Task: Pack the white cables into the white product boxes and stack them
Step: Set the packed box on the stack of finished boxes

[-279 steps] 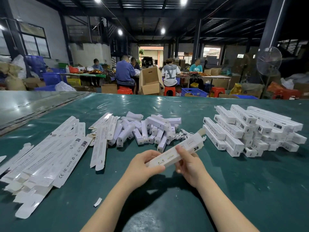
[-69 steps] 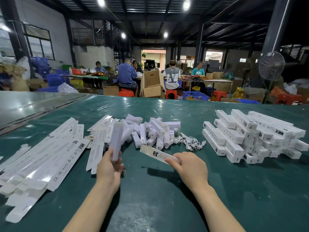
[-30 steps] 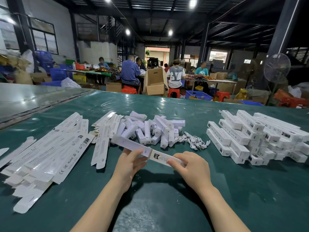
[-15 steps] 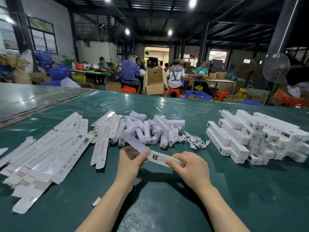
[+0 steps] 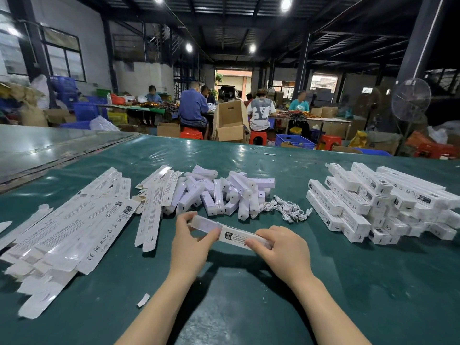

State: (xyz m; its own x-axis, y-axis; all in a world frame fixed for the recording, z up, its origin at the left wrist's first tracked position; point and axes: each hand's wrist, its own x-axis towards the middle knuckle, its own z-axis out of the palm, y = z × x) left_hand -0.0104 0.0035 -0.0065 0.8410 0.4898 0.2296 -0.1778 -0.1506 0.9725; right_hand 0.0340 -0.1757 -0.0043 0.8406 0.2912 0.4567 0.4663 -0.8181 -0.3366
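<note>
Box (image 5: 237, 235) gripped between left hand (image 5: 190, 242); right hand (image 5: 278, 247)

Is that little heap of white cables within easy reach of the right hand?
Probably yes: the cables lie just beyond the right hand with bare table between, though it grips a box.

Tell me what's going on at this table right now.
A person is packing at a green table. The right hand grips a white product box, while the left hand pinches a white piece sticking out of the box's open end. Loose white cables lie just beyond. Flat unfolded boxes lie on the left, and a stack of closed boxes sits on the right.
</note>
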